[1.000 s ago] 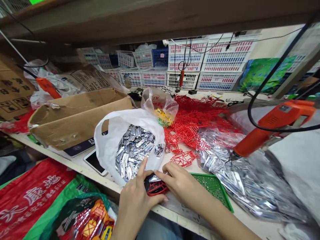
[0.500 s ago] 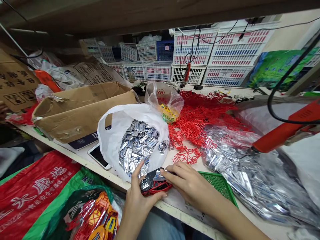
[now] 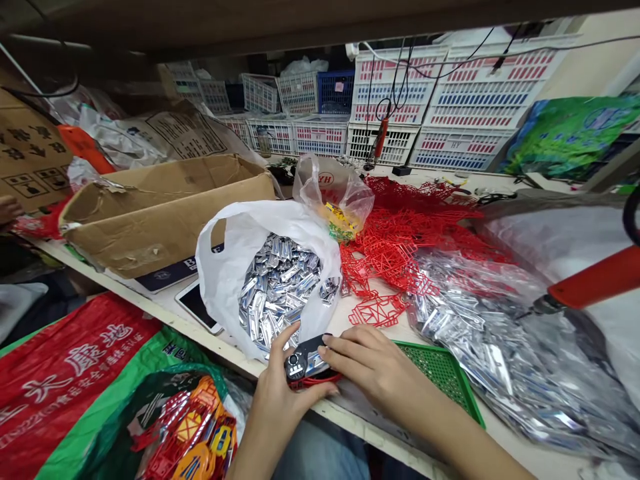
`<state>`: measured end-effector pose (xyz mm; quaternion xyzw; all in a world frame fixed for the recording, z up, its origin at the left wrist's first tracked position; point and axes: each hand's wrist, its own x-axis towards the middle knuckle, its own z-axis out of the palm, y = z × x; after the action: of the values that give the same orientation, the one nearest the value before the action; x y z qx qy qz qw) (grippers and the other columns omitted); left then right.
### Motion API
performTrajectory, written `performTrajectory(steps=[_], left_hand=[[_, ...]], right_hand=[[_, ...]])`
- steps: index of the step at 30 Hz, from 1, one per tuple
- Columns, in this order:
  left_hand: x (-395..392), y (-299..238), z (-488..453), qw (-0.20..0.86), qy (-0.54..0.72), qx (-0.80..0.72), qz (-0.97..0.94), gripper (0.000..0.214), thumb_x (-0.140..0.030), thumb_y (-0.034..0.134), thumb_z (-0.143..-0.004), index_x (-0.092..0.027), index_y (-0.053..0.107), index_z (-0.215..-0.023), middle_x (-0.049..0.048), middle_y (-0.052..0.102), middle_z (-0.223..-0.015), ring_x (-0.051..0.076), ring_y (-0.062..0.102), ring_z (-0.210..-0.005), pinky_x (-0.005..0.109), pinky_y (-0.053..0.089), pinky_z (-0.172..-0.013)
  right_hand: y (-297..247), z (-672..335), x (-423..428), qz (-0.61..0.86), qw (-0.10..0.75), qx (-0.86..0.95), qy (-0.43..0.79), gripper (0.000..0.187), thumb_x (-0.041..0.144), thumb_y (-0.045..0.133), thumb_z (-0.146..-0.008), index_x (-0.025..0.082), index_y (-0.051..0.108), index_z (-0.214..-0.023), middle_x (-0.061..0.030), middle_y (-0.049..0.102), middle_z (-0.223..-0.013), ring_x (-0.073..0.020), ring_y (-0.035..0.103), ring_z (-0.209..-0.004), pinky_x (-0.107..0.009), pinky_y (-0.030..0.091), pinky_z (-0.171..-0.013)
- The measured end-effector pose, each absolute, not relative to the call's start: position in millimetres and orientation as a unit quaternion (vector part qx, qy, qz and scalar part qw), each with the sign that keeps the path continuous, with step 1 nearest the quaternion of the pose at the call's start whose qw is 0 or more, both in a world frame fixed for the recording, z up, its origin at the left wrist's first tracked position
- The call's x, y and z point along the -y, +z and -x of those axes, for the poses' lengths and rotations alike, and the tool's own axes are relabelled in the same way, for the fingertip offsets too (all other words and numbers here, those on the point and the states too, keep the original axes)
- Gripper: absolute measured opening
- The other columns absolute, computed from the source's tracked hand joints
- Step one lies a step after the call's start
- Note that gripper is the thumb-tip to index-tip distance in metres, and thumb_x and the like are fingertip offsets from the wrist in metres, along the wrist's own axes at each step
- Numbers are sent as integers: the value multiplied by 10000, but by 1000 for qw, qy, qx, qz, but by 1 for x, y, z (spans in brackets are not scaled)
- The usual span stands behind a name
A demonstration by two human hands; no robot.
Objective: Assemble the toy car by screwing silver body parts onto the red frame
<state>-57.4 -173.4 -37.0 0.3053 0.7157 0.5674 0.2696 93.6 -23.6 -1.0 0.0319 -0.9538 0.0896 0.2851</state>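
My left hand (image 3: 280,383) is closed round one end of a black-and-red plastic toy part (image 3: 296,363), thumb below and fingers above. The part has a black face with light round markings, a silvery strip and a red underside. My right hand (image 3: 373,360) has its fingertips pressed on the other end, covering much of it. Just behind is a white plastic bag (image 3: 215,267) holding many silver pieces (image 3: 280,280). A green mesh tray (image 3: 467,387) lies partly under my right forearm.
Red lattice frames (image 3: 390,247) are heaped behind the tray. At right, a clear bag of silver pieces (image 3: 500,360) lies under a hanging red electric screwdriver (image 3: 595,280). A cardboard box (image 3: 165,233) and a phone (image 3: 195,303) are left. Below the table edge sits a bag of orange-red parts (image 3: 195,433).
The red screwdriver appears further right as the view shifts slightly. Both hands stay on the toy part, and less of its red side shows.
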Motion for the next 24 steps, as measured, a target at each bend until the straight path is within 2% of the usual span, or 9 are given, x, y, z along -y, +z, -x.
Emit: performTrajectory(steps=[9,15,21,24], left_hand=[[175,-56,61,223,539,-738,-339,942,-436,1010,-577,-233,579,-1390,45,752,-1033,261,757,-858,376,615,-818],[175,-43,61,247,526,-739,-341,872,-381,982,-637,-236,577,-1396,36,752,-1061,246,757,-883,360,600,-850],[172,-41,63,242,524,-741,-344,820,-434,973,-634,-241,607,-1342,42,762,-1064,283,761,-919,411,613,-878],[172,-42,70,272,546,-713,-347,905,-440,970,-621,-215,543,-1387,74,768,-1095,297,765,-950,423,619,-882]], right_hand=[[4,-95,23,-52,310,946,76,298,215,424,-1118,116,689,-1211,-103,802,-1184,-223,688,-974,-403,567,-925],[1,-95,22,-50,315,945,71,299,232,420,-1122,129,684,-1219,-93,805,-1191,-212,686,-967,-394,574,-922],[-4,-92,20,-24,284,952,114,240,234,514,-1093,162,702,-1224,-113,796,-1205,-228,675,-1012,-394,586,-882],[-5,-90,21,-2,270,953,140,232,221,541,-1076,180,711,-1229,-101,788,-1216,-238,666,-1014,-393,590,-866]])
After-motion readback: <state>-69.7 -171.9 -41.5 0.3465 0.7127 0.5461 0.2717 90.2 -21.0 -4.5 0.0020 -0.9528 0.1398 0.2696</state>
